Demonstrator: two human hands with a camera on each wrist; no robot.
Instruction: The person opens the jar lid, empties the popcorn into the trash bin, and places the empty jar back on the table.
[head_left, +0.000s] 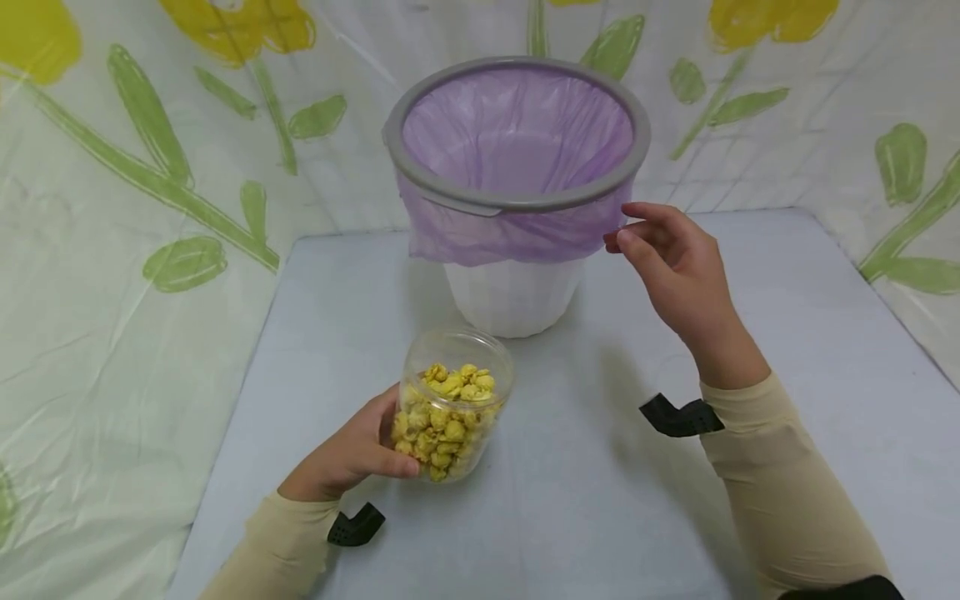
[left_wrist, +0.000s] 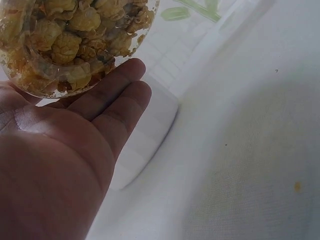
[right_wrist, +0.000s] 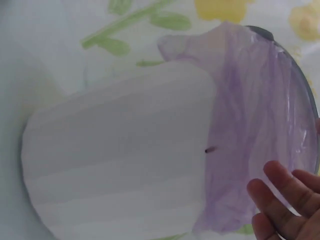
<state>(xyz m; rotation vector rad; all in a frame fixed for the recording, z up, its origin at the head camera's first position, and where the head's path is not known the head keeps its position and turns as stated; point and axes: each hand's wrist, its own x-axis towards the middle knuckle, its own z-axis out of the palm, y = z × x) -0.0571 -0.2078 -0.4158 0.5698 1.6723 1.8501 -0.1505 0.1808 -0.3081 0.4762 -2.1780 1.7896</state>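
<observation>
My left hand (head_left: 356, 450) holds a clear plastic jar (head_left: 491, 417) of yellow popcorn (head_left: 450, 429), tilted above the table, its mouth with no lid. In the left wrist view the fingers (left_wrist: 122, 107) lie beneath the jar. A white trash bin (head_left: 517, 296) stands farther back, with a grey rim ring (head_left: 517, 202) and a purple bag (head_left: 517, 237) folded over its edge. Beside the bin's right side is my right hand (head_left: 678, 267), fingers loosely bent with nothing visible held. A tiny dark speck (right_wrist: 210, 149) shows against the bag's lower edge; its kind is unclear.
The bin and jar are over a pale-covered table (head_left: 345, 308). Behind and to the sides hangs a whitish curtain (head_left: 360, 192) with yellow flowers and green leaves. Black wrist mounts (head_left: 678, 417) sit on both sleeves.
</observation>
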